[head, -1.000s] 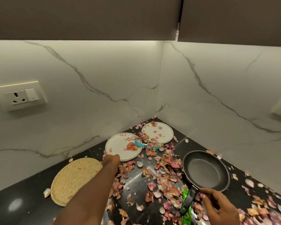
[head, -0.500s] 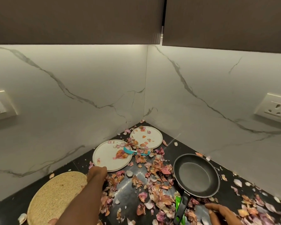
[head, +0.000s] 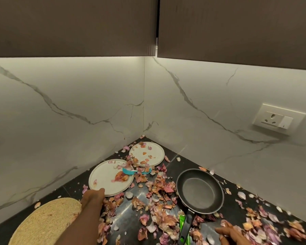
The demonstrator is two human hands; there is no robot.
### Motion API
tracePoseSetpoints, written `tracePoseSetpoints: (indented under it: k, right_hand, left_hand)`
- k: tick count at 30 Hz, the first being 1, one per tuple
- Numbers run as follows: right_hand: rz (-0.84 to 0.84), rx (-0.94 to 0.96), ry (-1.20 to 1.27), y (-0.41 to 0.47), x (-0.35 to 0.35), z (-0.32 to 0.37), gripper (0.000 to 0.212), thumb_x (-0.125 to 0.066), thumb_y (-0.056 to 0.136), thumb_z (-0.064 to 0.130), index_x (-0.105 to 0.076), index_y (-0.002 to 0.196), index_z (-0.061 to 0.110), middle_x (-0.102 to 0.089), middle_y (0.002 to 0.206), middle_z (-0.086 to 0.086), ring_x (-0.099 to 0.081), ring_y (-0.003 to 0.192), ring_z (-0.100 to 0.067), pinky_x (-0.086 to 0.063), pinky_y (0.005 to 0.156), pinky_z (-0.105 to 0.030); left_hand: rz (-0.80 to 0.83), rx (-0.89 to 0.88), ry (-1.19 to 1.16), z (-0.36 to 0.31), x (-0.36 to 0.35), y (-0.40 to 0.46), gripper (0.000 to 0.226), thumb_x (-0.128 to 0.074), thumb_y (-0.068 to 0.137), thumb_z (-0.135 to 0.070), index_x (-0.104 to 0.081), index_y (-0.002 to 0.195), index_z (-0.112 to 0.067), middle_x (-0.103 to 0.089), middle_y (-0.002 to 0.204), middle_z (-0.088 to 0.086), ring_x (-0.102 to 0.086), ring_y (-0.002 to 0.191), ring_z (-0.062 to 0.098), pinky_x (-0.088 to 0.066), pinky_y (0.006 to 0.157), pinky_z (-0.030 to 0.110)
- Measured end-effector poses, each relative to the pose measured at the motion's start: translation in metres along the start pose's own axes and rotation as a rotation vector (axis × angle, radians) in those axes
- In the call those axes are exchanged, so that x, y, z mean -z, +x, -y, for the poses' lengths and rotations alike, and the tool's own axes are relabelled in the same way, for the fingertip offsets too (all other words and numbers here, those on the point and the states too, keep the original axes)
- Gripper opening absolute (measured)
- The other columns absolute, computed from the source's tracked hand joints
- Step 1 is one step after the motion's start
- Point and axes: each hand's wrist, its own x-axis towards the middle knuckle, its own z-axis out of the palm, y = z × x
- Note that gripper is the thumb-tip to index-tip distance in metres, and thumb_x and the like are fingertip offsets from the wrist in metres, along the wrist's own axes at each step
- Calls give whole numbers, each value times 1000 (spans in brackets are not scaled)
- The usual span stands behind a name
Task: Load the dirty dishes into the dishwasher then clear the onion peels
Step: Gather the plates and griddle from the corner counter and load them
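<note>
The left hand (head: pixel 94 196) reaches to the near rim of the near plate (head: pixel 106 177); its fingers are at the edge, but whether they have closed on it I cannot tell. The right hand (head: pixel 228 234) lies low beside the pan (head: pixel 200 190) handle, fingers loosely spread, holding nothing that shows.

Both plates sit flat on the dark counter (head: pixel 131 223) in the corner, the far plate (head: pixel 147 153) close to the wall joint, a teal tool (head: pixel 131 171) lying across the gap between them. Peels (head: pixel 159 190) cover the counter and both plates.

The plates look stiff, light and probably breakable; lying flat, they offer only the rim, so a finger has to slide under the near edge and tip it up. Loose peels on top will likely slide off when tilted. The pan looks heavier and is best taken by its handle.

Room is tight behind, with walls on two sides; the open way out is toward the person, past the straw mat (head: pixel 48 221) on the left
</note>
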Motion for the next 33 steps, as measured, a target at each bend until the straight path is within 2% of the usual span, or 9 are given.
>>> tracePoseSetpoints:
  k: [1,3,5,8,12,19,25,30,33]
  right_hand:
    - [-23,4,24,-8,0,16,47,-98,62,41,-75,102,51,-74,102,19,-73,101,-15,-51,86,-12]
    - [-135,89,57,-23,-4,48,44,-85,77,30,-68,97,65,-73,94,22,-72,85,-3,-54,78,-18]
    - [-313,128,-17,-34,-5,65,39,-86,77,16,-73,86,51,-71,84,24,-70,71,0,-54,66,-16]
    - [-361,160,-17,-43,3,86,49,-82,77,-9,-75,87,39,-71,83,23,-68,68,-2,-51,62,-9]
    - [-354,183,-15,-53,8,88,40,-74,89,-1,-74,98,38,-71,93,21,-70,82,-5,-53,69,-13]
    - [-386,162,12,-77,11,85,35,-68,91,-5,-76,103,27,-72,98,20,-68,92,-1,-51,78,-12]
    - [-386,142,42,-83,6,92,30,-67,93,-1,-76,104,26,-70,92,17,-67,87,-5,-48,73,-9]
    - [-349,171,62,-84,-4,101,27,-66,94,2,-76,105,24,-73,99,16,-69,94,-3,-57,78,-18]
    - [-346,186,71,-86,-5,104,27,-65,95,2,-76,106,24,-73,101,15,-69,95,-3,-58,78,-20]
  left_hand:
    - [38,7,-7,0,4,-2,75,-80,83,-43,-52,143,-8,-65,129,23,-64,115,44,-56,95,50]
    - [91,-30,-49,2,10,-13,73,-78,85,-43,-51,145,-11,-65,129,22,-65,113,43,-57,94,49]
    - [65,-38,-63,2,18,-27,71,-77,88,-41,-49,147,-11,-64,132,23,-64,115,43,-56,94,48]
    - [83,-82,-3,1,27,-47,69,-81,88,-34,-53,142,-1,-62,134,25,-62,119,44,-56,96,48]
    - [130,-122,41,0,34,-53,76,-80,90,-31,-46,147,6,-54,145,29,-53,132,47,-46,106,50]
    - [121,-159,58,-5,37,-37,89,-60,83,-59,-49,148,1,-51,148,25,-53,133,43,-47,110,49]
    - [-95,-342,27,-52,71,-100,64,-58,90,-47,-59,130,3,-39,145,28,-45,129,49,-44,105,56]
    - [34,-685,-96,-69,83,-138,42,-63,95,-33,-67,119,2,-67,119,25,-64,105,42,-51,85,47]
    - [27,-894,-92,-62,87,-170,21,-61,102,-23,-62,108,-3,-62,98,16,-57,88,30,-42,71,38]
